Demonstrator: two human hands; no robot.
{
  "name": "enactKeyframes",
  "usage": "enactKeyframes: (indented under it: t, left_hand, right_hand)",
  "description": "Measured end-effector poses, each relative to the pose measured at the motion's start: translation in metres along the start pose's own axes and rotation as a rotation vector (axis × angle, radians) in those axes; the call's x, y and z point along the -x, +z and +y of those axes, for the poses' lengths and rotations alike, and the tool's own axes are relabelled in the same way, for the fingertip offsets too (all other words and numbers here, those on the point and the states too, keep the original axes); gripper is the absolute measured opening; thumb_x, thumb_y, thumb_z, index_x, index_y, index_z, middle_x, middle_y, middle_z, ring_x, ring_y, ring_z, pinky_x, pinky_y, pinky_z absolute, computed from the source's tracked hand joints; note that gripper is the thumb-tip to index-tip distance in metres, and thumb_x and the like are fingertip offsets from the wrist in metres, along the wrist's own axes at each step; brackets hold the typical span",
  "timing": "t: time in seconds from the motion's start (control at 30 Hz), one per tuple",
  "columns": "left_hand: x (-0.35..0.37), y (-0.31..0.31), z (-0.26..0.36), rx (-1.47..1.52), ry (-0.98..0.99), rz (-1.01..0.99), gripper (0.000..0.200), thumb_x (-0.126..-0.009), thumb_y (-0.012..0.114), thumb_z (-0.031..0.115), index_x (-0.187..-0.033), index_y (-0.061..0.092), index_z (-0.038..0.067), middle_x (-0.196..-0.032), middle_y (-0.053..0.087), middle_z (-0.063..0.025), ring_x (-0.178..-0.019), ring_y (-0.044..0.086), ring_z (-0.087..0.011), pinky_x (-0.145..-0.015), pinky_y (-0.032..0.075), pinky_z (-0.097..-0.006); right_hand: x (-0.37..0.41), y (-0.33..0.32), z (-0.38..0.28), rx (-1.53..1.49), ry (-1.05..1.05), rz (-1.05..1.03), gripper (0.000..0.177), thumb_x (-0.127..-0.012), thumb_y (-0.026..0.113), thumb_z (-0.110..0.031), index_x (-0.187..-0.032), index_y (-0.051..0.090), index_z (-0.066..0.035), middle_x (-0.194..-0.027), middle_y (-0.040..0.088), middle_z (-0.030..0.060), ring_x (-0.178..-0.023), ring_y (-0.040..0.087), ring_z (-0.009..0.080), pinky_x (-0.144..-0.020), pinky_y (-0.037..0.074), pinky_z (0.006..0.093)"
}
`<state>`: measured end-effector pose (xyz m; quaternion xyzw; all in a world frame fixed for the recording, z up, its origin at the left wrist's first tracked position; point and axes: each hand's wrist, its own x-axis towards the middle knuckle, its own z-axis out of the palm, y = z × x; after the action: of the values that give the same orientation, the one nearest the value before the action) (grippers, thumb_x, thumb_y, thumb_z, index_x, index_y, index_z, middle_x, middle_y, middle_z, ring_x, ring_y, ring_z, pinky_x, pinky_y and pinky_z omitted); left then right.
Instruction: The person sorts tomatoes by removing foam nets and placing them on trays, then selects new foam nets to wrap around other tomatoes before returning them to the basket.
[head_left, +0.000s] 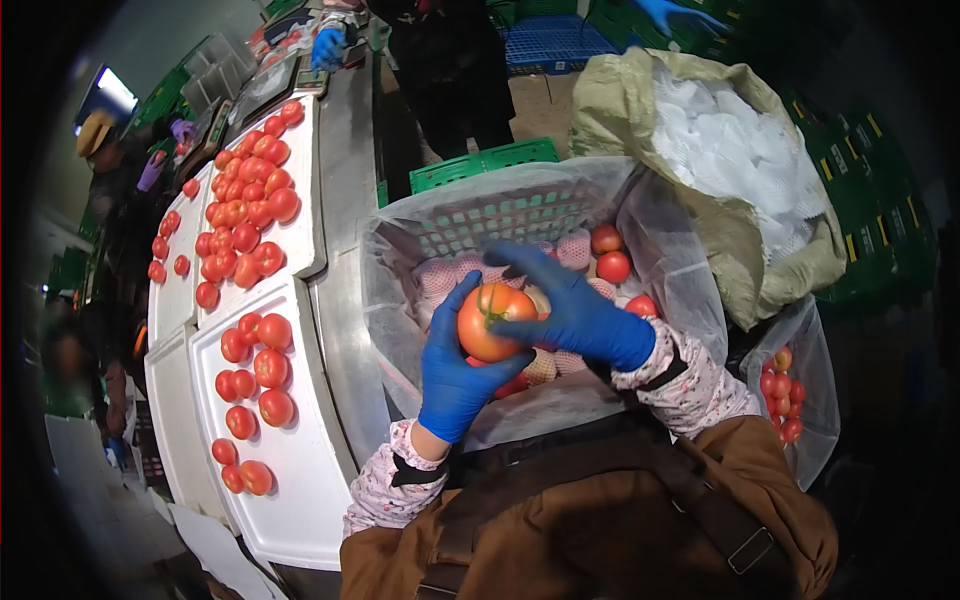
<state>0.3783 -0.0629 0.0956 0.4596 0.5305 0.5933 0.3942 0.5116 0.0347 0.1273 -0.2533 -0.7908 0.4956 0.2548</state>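
Note:
A large orange-red tomato [492, 322] with a green stem end is gripped in my left hand [462, 365], which wears a blue glove and curls its fingers and thumb around it. Just right of the tomato is my right hand [585, 315], also blue-gloved. Its fingers are spread and slightly blurred, and the thumb reaches across the tomato's front; whether it touches cannot be told. Below both hands stands a crate lined with translucent plastic [680, 290]. Tomatoes in pink foam nets [436, 278] lie inside, along with bare red tomatoes [613, 266] at its right side. My hands hide part of the contents.
White trays [305, 440] of loose tomatoes [271, 367] lie to the left beside a metal surface [345, 190]. A sack [725, 235] of white foam nets [735, 150] stands at right, above another lined crate [815, 400] with tomatoes. Other gloved people are farther back.

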Motion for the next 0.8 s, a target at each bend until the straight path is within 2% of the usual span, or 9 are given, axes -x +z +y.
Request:
enactKeyframes:
  t: [0.07, 0.17, 0.3, 0.37, 0.47, 0.5, 0.63, 0.73, 0.8]
  left_hand:
    - [0.007, 0.007, -0.006, -0.212, 0.051, 0.047, 0.08, -0.055, 0.078, 0.011, -0.123, 0.038, 0.002, -0.111, 0.047, -0.0121, -0.099, 0.051, -0.0214, -0.086, 0.042, -0.031]
    - [0.007, 0.015, -0.004, -0.267, 0.109, 0.051, 0.078, -0.053, 0.078, 0.013, -0.121, 0.04, 0.002, -0.109, 0.048, -0.0127, -0.098, 0.052, -0.0227, -0.085, 0.042, -0.0316]
    - [0.01, 0.017, -0.007, -0.369, 0.126, 0.027, 0.074, -0.054, 0.078, 0.015, -0.118, 0.042, 0.002, -0.108, 0.048, -0.0129, -0.098, 0.051, -0.0241, -0.086, 0.041, -0.0326]
    - [0.013, 0.019, -0.003, -0.379, 0.123, 0.032, 0.073, -0.055, 0.077, 0.016, -0.117, 0.043, 0.002, -0.108, 0.048, -0.013, -0.098, 0.051, -0.0243, -0.086, 0.041, -0.0326]
    - [0.016, 0.02, 0.0, -0.327, 0.086, 0.048, 0.072, -0.056, 0.078, 0.017, -0.117, 0.043, 0.002, -0.108, 0.047, -0.013, -0.097, 0.051, -0.0245, -0.086, 0.041, -0.0326]
    - [0.018, 0.019, 0.002, -0.268, 0.051, 0.061, 0.072, -0.056, 0.078, 0.018, -0.118, 0.043, 0.003, -0.108, 0.047, -0.0129, -0.097, 0.052, -0.0243, -0.086, 0.041, -0.0325]
    - [0.021, 0.014, 0.007, -0.248, 0.02, 0.08, 0.074, -0.056, 0.079, 0.016, -0.119, 0.042, 0.003, -0.11, 0.047, -0.0124, -0.098, 0.051, -0.023, -0.086, 0.041, -0.0308]
    - [0.02, 0.011, 0.009, -0.163, 0.051, 0.052, 0.067, -0.068, 0.072, 0.027, -0.121, 0.04, 0.003, -0.111, 0.047, -0.0123, -0.097, 0.053, -0.022, -0.08, 0.047, -0.0318]
    - [0.016, 0.005, 0.014, 0.709, -0.581, -0.036, 0.062, -0.081, 0.053, 0.047, -0.121, 0.038, 0.002, -0.106, 0.052, -0.0153, -0.084, 0.06, -0.025, -0.068, 0.054, -0.0341]
  right_hand:
    - [0.015, 0.016, -0.002, -0.154, -0.1, 0.01, 0.052, -0.074, 0.067, -0.017, -0.12, 0.047, -0.004, -0.111, 0.052, 0.0128, -0.108, 0.047, 0.0215, -0.091, 0.036, 0.0295]
    - [0.025, 0.019, 0.01, -0.245, -0.135, 0.093, 0.043, -0.077, 0.063, -0.022, -0.116, 0.052, -0.008, -0.113, 0.05, 0.0149, -0.101, 0.051, 0.0281, -0.088, 0.039, 0.0327]
    - [0.036, 0.016, 0.006, 0.513, -0.203, 0.182, 0.016, -0.075, 0.061, -0.014, -0.089, 0.061, -0.007, -0.097, 0.057, 0.0091, -0.089, 0.055, 0.0218, -0.072, 0.044, 0.03]
    - [0.038, 0.024, 0.014, 0.532, -0.351, 0.309, 0.005, -0.076, 0.058, -0.009, -0.081, 0.059, -0.008, -0.084, 0.057, 0.0067, -0.076, 0.055, 0.0193, -0.063, 0.043, 0.0289]
    - [0.042, 0.017, 0.019, -0.667, 0.042, 0.437, 0.01, -0.086, 0.053, -0.014, -0.084, 0.055, -0.005, -0.078, 0.056, 0.002, -0.062, 0.05, 0.0065, -0.058, 0.041, 0.021]
    - [0.039, 0.009, 0.022, -0.805, 0.005, 0.51, 0.008, -0.086, 0.052, -0.012, -0.087, 0.055, -0.005, -0.082, 0.057, 0.0036, -0.06, 0.049, 0.0061, -0.058, 0.04, 0.019]
    - [0.027, -0.035, 0.048, 0.472, -0.1, 0.597, 0.043, -0.078, 0.063, -0.011, -0.117, 0.046, -0.004, -0.113, 0.052, 0.0102, -0.101, 0.051, 0.0209, -0.086, 0.041, 0.0315]
    - [0.042, -0.021, 0.036, 0.015, -0.162, 0.26, 0.061, -0.075, 0.067, -0.015, -0.128, 0.037, -0.006, -0.125, 0.043, 0.0134, -0.115, 0.042, 0.0234, -0.096, 0.034, 0.0349]
    - [0.047, -0.008, 0.013, -0.077, -0.154, 0.066, 0.065, -0.074, 0.067, -0.015, -0.129, 0.034, -0.007, -0.127, 0.042, 0.0127, -0.116, 0.041, 0.0228, -0.097, 0.033, 0.0344]
